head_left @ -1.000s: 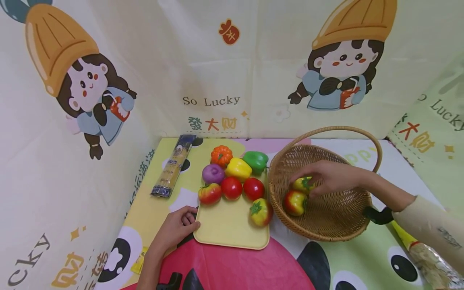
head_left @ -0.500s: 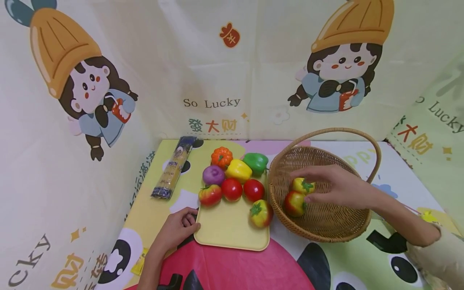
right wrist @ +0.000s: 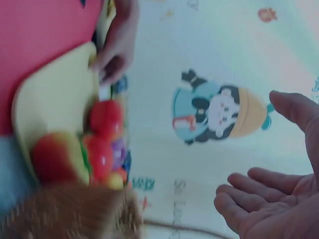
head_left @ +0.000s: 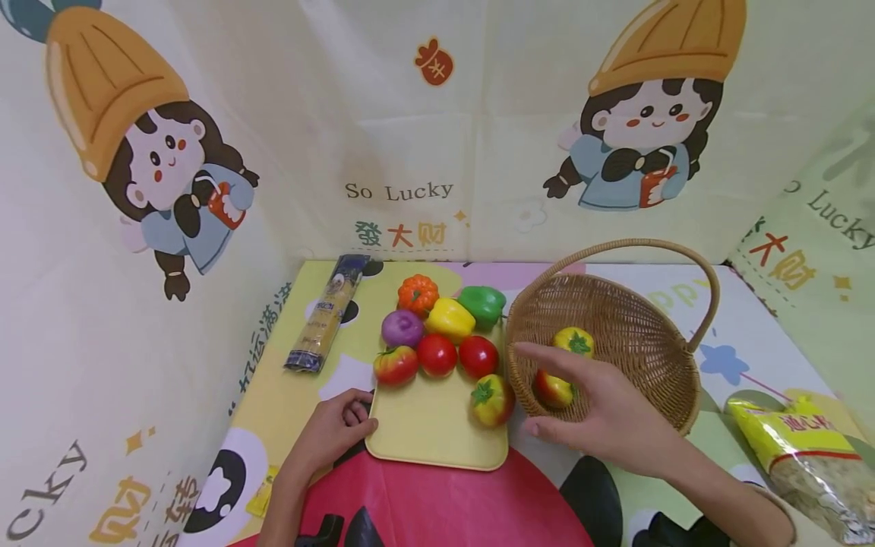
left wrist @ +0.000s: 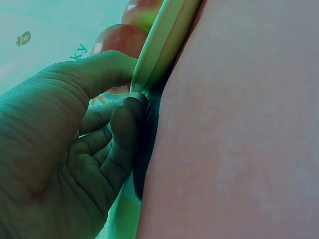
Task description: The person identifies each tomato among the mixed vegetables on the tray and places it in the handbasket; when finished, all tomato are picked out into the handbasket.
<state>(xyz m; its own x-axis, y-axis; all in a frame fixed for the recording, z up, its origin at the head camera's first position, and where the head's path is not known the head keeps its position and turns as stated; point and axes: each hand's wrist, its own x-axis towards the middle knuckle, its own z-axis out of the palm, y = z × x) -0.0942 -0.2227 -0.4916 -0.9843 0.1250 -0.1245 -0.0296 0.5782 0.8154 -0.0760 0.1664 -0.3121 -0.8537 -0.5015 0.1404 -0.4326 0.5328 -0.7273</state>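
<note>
My left hand [head_left: 336, 430] pinches the left edge of a pale yellow tray [head_left: 437, 448]; in the left wrist view the thumb lies on the rim [left wrist: 155, 45] and curled fingers sit below. My right hand [head_left: 601, 410], holding nothing, hovers with thumb and fingers spread over the front left of a wicker basket [head_left: 649, 349]. Inside the basket lie two red-yellow tomatoes [head_left: 573, 341], one partly hidden by this hand. Toward the tray's back are an orange pumpkin [head_left: 418, 295], a purple onion [head_left: 402, 328], yellow [head_left: 450, 319] and green peppers [head_left: 482, 305], and several tomatoes [head_left: 492, 401].
A packet of noodles [head_left: 328, 315] lies left of the tray. On the right is a yellow-topped clear bag [head_left: 807, 463]. The basket's tall handle [head_left: 636, 243] arches over its back, close to a patterned cloth wall [head_left: 506, 152].
My right hand has drawn back from the tomatoes in the basket, moving toward me with its fingers spread wider. The left hand stays at the tray's edge.
</note>
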